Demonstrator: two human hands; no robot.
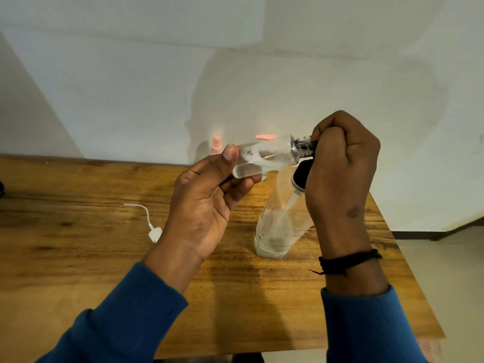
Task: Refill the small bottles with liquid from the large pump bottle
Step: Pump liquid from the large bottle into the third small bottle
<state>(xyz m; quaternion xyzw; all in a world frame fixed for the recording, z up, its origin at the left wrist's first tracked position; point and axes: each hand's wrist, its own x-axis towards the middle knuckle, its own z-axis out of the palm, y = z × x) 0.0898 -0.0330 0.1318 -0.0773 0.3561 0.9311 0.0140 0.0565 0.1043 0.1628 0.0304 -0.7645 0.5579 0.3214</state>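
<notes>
A small clear plastic bottle (264, 157) is being held almost on its side above the wooden surface (78, 252) by the left hand (207, 205), whose thumb and fingers (241, 186) are curled round its base end. Its threaded neck is being pointed to the right, apparently so that the black nozzle of the pump can be fed straight into the opening. The right hand (340, 169) is being kept closed in a fist over the black pump head (301, 176), the fingers wrapped round it, probably for pressing liquid out. Below it, the large clear pump bottle (280, 226) is being left standing on the surface, leaning slightly, with only a little liquid showing near its bottom. A small amount of liquid is being collected at the lower end of the small bottle. A white cap with a thin dip tube (154, 233) is lying apart on the surface to the left, presumably removed from the small bottle. A second small bottle with a pink top (216, 145) is standing near the wall, behind the hands.
</notes>
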